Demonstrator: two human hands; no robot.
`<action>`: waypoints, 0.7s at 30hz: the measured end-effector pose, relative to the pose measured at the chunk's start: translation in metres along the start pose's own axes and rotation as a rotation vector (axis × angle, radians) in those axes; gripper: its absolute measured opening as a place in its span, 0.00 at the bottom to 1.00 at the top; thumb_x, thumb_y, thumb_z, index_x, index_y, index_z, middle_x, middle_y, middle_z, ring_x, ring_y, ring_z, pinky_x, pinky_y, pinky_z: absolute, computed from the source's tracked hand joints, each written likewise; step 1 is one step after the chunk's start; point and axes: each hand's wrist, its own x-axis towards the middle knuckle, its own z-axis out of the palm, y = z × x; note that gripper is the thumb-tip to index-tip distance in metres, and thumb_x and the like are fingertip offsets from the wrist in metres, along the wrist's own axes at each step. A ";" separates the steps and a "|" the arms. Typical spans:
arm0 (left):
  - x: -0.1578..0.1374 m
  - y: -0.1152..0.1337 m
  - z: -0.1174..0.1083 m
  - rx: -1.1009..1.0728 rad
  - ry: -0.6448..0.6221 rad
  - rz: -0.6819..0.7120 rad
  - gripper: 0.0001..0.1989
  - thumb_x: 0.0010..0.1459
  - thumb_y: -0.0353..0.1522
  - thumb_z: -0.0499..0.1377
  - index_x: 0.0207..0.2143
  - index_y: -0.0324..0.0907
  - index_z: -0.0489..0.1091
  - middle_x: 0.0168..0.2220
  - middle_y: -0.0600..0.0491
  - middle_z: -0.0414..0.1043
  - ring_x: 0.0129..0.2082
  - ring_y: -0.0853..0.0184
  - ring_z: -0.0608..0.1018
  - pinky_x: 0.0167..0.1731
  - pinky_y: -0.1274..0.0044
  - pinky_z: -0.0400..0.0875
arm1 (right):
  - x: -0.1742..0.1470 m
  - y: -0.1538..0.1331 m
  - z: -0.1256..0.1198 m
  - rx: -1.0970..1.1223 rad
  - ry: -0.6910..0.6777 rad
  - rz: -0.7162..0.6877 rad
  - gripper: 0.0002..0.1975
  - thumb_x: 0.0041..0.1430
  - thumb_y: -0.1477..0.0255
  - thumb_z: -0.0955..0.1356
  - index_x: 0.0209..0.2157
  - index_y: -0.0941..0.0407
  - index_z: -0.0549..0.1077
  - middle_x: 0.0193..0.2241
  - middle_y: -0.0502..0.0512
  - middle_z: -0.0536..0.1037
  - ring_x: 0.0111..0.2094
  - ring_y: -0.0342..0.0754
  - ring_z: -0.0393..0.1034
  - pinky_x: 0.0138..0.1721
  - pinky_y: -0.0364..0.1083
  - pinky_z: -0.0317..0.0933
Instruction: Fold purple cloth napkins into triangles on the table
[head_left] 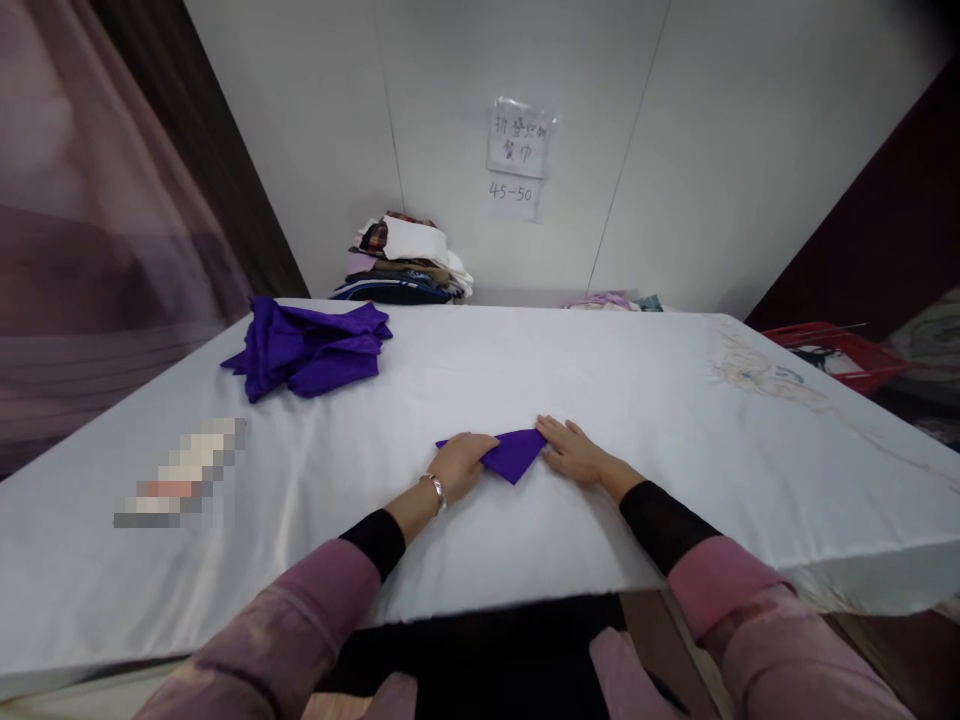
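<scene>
Purple cloth heap (pixel 315 345): piled on the white tablecloth (pixel 585 370), left of and beyond the folded purple napkin (pixel 515 458).
Left hand (pixel 457 468): laid over the napkin's left part; whether fabric is pinched or only pressed by the fingers cannot be told.
Folded purple napkin: spanned between both hands, its long axis run left to right, one corner pointed bodyward; more is covered by the left hand.
Right hand (pixel 574 450): opened, fingers slightly spread, fingertips rested at the napkin's right corner, nothing gripped.
</scene>
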 end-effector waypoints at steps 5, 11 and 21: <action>0.011 0.003 -0.017 -0.298 0.063 -0.220 0.19 0.52 0.28 0.50 0.45 0.45 0.71 0.40 0.55 0.76 0.40 0.66 0.76 0.43 0.74 0.69 | -0.001 -0.008 0.005 0.044 0.162 0.019 0.28 0.58 0.63 0.58 0.59 0.57 0.57 0.61 0.59 0.52 0.62 0.52 0.42 0.60 0.58 0.34; 0.028 -0.009 -0.042 -0.742 -0.087 -0.461 0.16 0.47 0.29 0.53 0.39 0.39 0.72 0.29 0.55 0.76 0.28 0.66 0.77 0.31 0.76 0.72 | -0.004 -0.018 -0.007 0.517 0.150 0.062 0.15 0.59 0.66 0.58 0.36 0.56 0.72 0.41 0.54 0.76 0.44 0.49 0.69 0.44 0.48 0.61; 0.030 -0.025 -0.023 -0.240 -0.040 -0.525 0.21 0.49 0.30 0.57 0.48 0.40 0.67 0.45 0.47 0.72 0.45 0.58 0.73 0.45 0.69 0.67 | 0.005 -0.017 -0.013 0.917 -0.248 0.472 0.14 0.58 0.66 0.61 0.24 0.59 0.67 0.16 0.52 0.74 0.12 0.39 0.64 0.10 0.37 0.50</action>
